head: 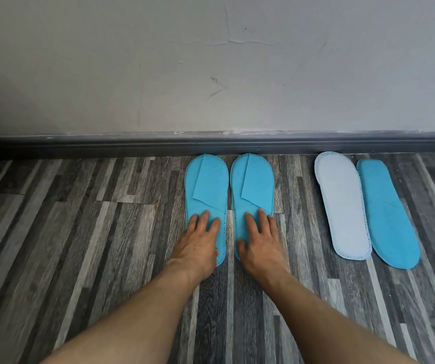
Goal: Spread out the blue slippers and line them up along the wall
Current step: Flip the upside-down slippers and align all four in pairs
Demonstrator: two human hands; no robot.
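L hand [200, 239] & R hand [259, 239] flat, fingers spread, gripping nothing, each pressing a blue slipper [205, 185], toes seemingly at skirting [132, 147].

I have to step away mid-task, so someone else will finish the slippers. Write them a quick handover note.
Left hand: flat, open, pressing the heel of the left slipper.
Right hand: flat, open, on the heel of the second slipper.
Done: these two lie side by side, toes at the baseboard.
Further right: a pale, sole-up slipper and a blue slipper, both angled, the blue one's toe slightly off the baseboard.
Left: probably flip the pale one and straighten both.
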